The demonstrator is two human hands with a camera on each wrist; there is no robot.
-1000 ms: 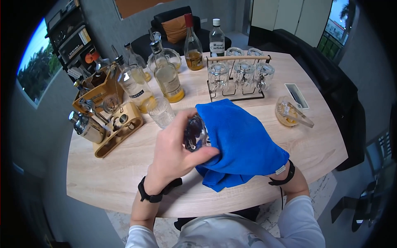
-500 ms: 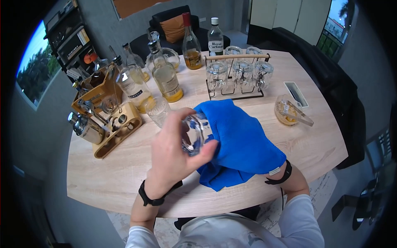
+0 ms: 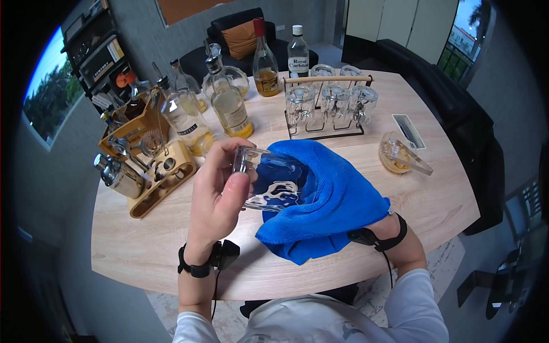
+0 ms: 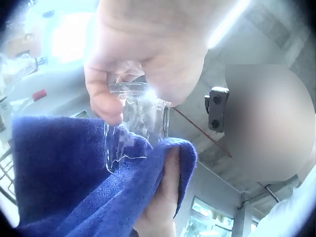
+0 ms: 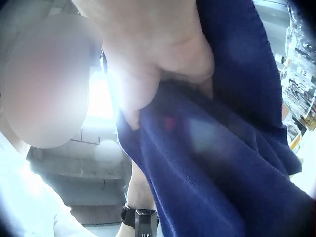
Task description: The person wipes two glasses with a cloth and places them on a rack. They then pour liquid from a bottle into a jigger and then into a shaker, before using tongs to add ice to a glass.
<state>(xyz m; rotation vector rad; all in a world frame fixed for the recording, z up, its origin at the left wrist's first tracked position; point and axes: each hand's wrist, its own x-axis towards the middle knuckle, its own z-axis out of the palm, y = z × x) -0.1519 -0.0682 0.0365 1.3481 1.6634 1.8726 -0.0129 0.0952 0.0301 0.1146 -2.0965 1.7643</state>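
Note:
A clear drinking glass [image 3: 273, 180] lies tilted on its side in midair above the table's near half. My left hand [image 3: 213, 194] grips its left end between thumb and fingers, as the left wrist view also shows. Around the glass's other end drapes a blue cloth [image 3: 349, 188], which hides that end. My right hand [image 5: 158, 64] holds the cloth from the right; in the head view the cloth covers most of this hand. In the left wrist view, the right thumb [image 4: 170, 180] shows under a fold of cloth beside the glass.
Behind the hands stands a wire rack [image 3: 326, 136] of upturned glasses. Bottles, including a tall one [image 3: 231, 108], and a bar tool stand [image 3: 163, 177] fill the left side. To the right sits a glass bowl [image 3: 394, 154] with tongs. Another glass [image 3: 211, 142] is partly behind my left hand.
My left hand has moved left and now grips the glass nearer its end. More of the glass shows outside the cloth, and the cloth's near edge has folded open around it.

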